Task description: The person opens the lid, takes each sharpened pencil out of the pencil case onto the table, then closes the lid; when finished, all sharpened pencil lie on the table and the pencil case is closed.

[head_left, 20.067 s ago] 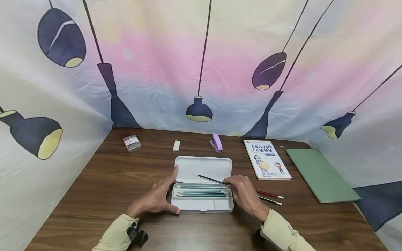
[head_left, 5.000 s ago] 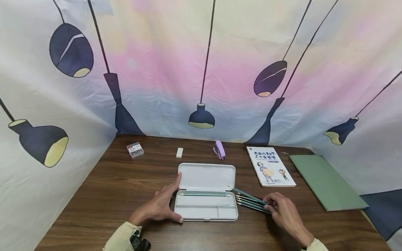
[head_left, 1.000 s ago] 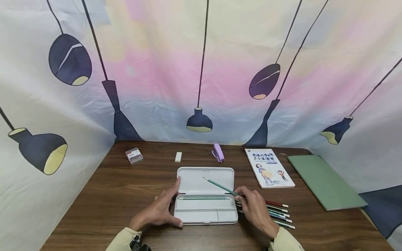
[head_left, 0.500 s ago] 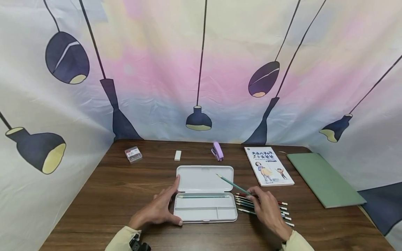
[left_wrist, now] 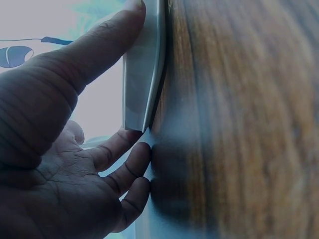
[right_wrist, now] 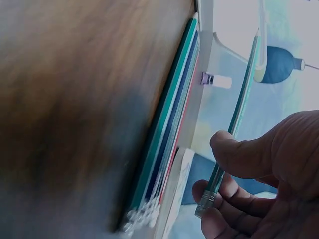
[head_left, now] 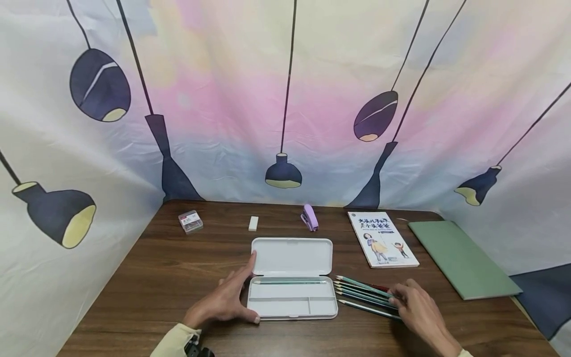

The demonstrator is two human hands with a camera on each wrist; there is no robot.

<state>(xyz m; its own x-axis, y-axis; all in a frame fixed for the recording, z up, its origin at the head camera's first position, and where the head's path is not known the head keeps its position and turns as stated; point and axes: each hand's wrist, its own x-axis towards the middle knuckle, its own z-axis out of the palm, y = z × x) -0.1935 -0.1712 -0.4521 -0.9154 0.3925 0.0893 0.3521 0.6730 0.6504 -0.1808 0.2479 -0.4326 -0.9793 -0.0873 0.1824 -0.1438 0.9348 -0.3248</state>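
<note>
So one pencil [head_left: 290,282] lies in the open case [head_left: 292,300], steadied by my flat left hand [head_left: 225,302]. My right hand [head_left: 417,310] pinches a green pencil [right_wrist: 234,127] above the loose row [head_left: 363,296] on the counter [head_left: 156,277]. Moving them looks nearly done.

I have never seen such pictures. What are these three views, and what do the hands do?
A person wears three cameras: one on the head, one on each wrist. The head view looks down on a wooden table. The left hand rests against the open white pencil case, which holds one pencil. The right hand pinches a green pencil, seen in the right wrist view, beside a row of pencils on the table. Farther back lie a book, a green folder, a purple stapler and an eraser.
</note>
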